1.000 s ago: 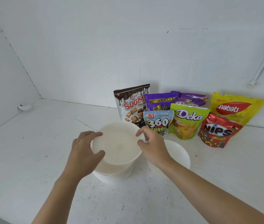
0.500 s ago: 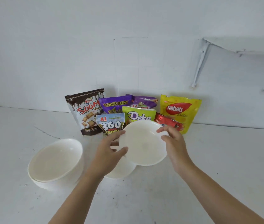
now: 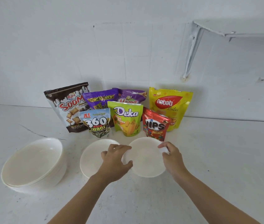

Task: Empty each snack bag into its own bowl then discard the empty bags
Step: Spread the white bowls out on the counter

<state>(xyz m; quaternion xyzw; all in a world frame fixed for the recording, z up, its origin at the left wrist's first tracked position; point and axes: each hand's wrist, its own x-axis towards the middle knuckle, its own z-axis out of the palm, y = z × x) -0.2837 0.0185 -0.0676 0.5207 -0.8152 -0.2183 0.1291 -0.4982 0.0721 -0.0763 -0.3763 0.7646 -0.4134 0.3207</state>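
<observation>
Along the far edge of the white bench (image 3: 216, 159), against the tiled wall (image 3: 63, 54), seven snack bags stand upright in two rows, tops closed as far as can be seen. At the far side are a brown-and-white Soom bag (image 3: 66, 107), a purple Mum's Bake bag (image 3: 100, 99), a second purple bag (image 3: 131, 96) and a yellow Nabati bag (image 3: 170, 105). Nearer stand a 360 Kuaci bag (image 3: 95, 123), a green Deka bag (image 3: 126, 118) and a red Nips bag (image 3: 156, 125), each hiding part of the bag beyond it. A white shelf on brackets (image 3: 192, 50) juts from the wall at the upper right. Near left sits a stack of white bowls (image 3: 31, 164), tilted, the top one showing only its bare white inside. Just right of it a single white bowl (image 3: 91, 159) rests on the bench, its right part hidden by the left hand (image 3: 113, 160). Beside it, right in front of the Nips bag, is the held bowl (image 3: 145, 159), also bare white inside and tipped toward the viewer; whether its base touches the bench cannot be told. The left hand's fingers (image 3: 123, 147) curl over its left rim with the thumb inside, and the right hand (image 3: 171, 157) pinches its right rim between thumb and fingers.
</observation>
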